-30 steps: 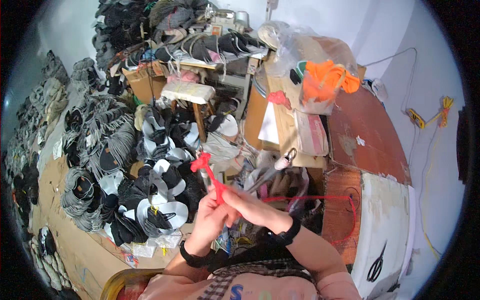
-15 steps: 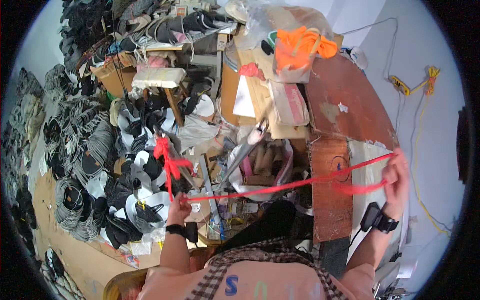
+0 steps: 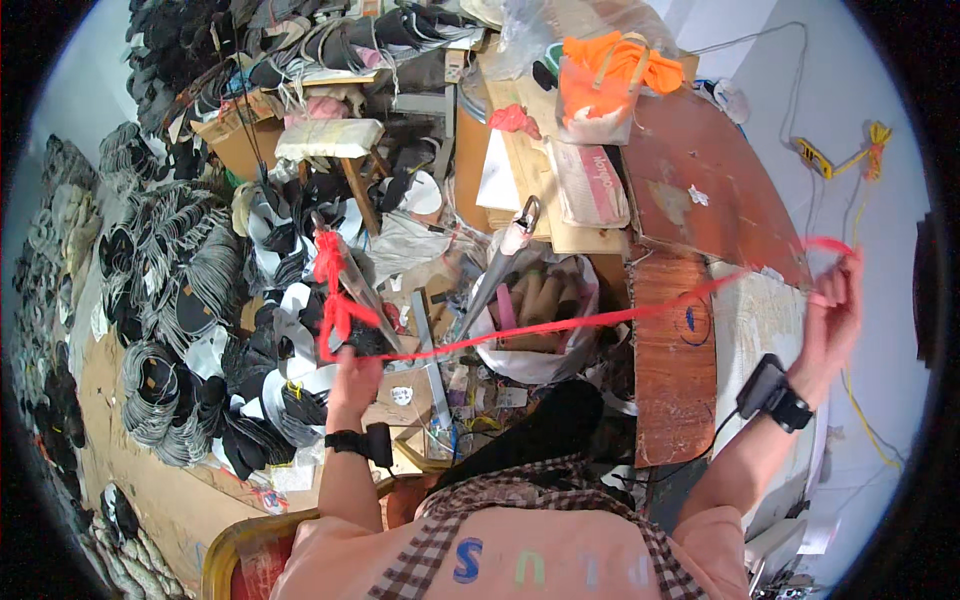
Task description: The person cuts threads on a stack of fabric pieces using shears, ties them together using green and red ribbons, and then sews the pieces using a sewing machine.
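A long red cloth strip (image 3: 585, 320) stretches across in front of me, rising towards the right. My left hand (image 3: 354, 382) pinches its left part, just below a bunched, looped red end (image 3: 333, 268). That bunch hangs by the tip of a grey tapered metal bar (image 3: 368, 280); how it is fastened there I cannot make out. At far right, my raised right hand (image 3: 833, 312) has its fingers closed on the other end, and a short loop of the strip shows above them. A second grey tapered bar (image 3: 497, 278) with a hooked tip stands behind the strip's middle.
A white sack (image 3: 545, 366) of brown rolls stands behind the strip. Grey and black material bundles (image 3: 185, 300) pile up at left. A reddish-brown board (image 3: 672, 390) lies at right, and a wooden bench (image 3: 525, 130) beyond carries a bag of orange cloth (image 3: 610, 85).
My right hand has moved right and upward, drawing the red strip farther out. My left hand is slightly higher, still on the strip. The whole view has shifted a little.
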`<state>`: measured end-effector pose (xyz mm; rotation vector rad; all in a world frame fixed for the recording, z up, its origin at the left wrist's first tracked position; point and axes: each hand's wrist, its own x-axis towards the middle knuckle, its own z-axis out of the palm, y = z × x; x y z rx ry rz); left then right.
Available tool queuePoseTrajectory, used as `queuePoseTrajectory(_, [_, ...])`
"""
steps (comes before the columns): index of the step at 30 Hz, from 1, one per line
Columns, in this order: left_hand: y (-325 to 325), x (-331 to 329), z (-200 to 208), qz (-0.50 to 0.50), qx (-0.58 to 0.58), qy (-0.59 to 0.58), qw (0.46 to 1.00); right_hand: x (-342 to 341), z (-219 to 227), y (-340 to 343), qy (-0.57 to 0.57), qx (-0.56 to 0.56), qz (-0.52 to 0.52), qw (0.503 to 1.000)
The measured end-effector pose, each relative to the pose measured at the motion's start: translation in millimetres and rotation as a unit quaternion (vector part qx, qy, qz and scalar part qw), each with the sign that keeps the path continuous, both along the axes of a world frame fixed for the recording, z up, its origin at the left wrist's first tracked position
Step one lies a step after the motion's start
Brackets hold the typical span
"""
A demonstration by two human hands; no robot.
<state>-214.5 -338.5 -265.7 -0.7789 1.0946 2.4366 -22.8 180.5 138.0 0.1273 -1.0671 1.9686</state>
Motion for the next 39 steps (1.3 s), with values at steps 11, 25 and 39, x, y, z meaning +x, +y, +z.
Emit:
queuePoseTrajectory(11, [145,61,318,-0.128,-0.333,0.657,0.664,-103,-52,-214,-0.267,0.590,0.224,0.728])
queuePoseTrajectory(25, [173,6,329,0.015,-0.441,0.605,0.663,-138,-51,-194,-0.278,0.297,0.103,0.908])
queuePoseTrajectory(39, [173,3,348,-0.080,-0.509,0.642,0.567,-148,-61,-200,-0.140,0.536,-0.130,0.822])
